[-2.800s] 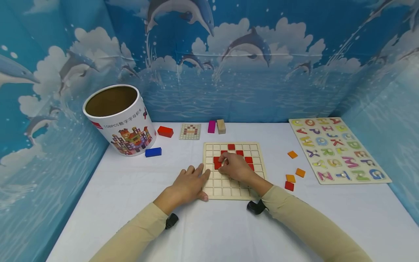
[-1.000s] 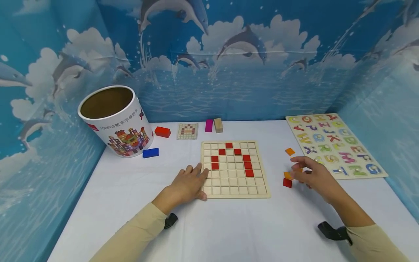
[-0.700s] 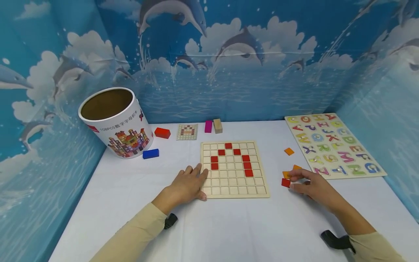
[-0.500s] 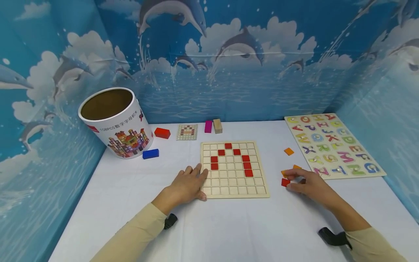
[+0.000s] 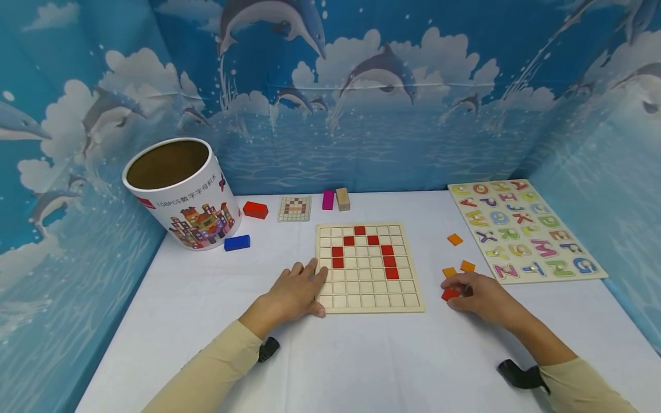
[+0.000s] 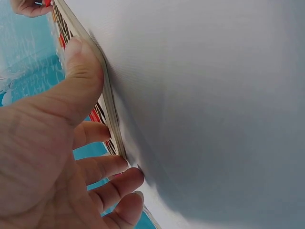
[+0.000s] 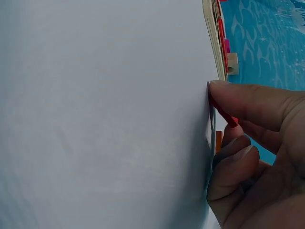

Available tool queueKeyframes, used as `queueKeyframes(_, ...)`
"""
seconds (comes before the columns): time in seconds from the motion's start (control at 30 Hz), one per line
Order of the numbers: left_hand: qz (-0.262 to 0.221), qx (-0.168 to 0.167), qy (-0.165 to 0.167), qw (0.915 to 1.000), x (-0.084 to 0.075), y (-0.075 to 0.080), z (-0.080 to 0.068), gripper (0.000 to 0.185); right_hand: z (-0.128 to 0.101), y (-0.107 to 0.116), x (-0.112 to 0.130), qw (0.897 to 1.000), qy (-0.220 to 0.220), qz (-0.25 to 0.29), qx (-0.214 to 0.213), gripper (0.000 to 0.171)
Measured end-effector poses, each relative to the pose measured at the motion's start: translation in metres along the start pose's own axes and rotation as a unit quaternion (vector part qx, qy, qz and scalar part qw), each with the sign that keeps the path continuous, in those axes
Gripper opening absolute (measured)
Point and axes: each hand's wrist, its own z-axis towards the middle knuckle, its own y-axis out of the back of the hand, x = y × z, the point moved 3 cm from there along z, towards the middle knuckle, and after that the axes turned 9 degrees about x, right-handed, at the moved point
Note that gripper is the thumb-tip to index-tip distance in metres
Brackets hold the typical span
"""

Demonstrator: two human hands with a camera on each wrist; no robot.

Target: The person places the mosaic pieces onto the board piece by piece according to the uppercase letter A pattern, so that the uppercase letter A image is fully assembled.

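My right hand [image 5: 485, 298] pinches a small red square tile [image 5: 449, 294] between thumb and fingertips, low over the table right of the grid board. The right wrist view shows that red tile [image 7: 225, 113] edge-on and tilted, one end near the tablecloth. My left hand [image 5: 293, 291] rests spread at the left edge of the pale wooden grid board [image 5: 369, 300], its thumb and index finger touching the rim. Several red tiles [image 5: 389, 261] lie in the board's cells, forming a peaked outline. Close beyond the right hand lie orange tiles [image 5: 467, 266].
At the right lies an alphabet puzzle board [image 5: 527, 238]. Behind the grid board are a small pattern card [image 5: 295, 209], a magenta block [image 5: 327, 200] and a plain wooden block [image 5: 343, 199]. A large bucket [image 5: 198, 212] stands back left, beside red [image 5: 255, 210] and blue [image 5: 237, 242] blocks.
My right hand left the grid board, where another red tile now lies in the right column, moved right to the loose tiles, and now pinches and tilts a red one. The left hand stayed put.
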Motion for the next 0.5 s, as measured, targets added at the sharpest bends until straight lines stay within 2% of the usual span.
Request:
queueKeyframes(0.2, 0.005, 0.000, 0.000, 1.0000, 0.001, 0.000, 0.000, 0.096, -0.001, 0.002, 0.001, 1.000, 0.008, 0.013, 0.006, 0.029)
queueKeyframes(0.33, 0.008, 0.001, -0.001, 1.0000, 0.001, 0.000, 0.000, 0.096, 0.003, 0.008, 0.001, 0.997, 0.002, 0.074, 0.005, 0.034)
queueKeyframes(0.5, 0.014, -0.003, 0.000, 0.9999, 0.000, 0.001, 0.000, 0.095, 0.020, 0.013, 0.013, 0.987, -0.011, 0.159, -0.007, 0.045)
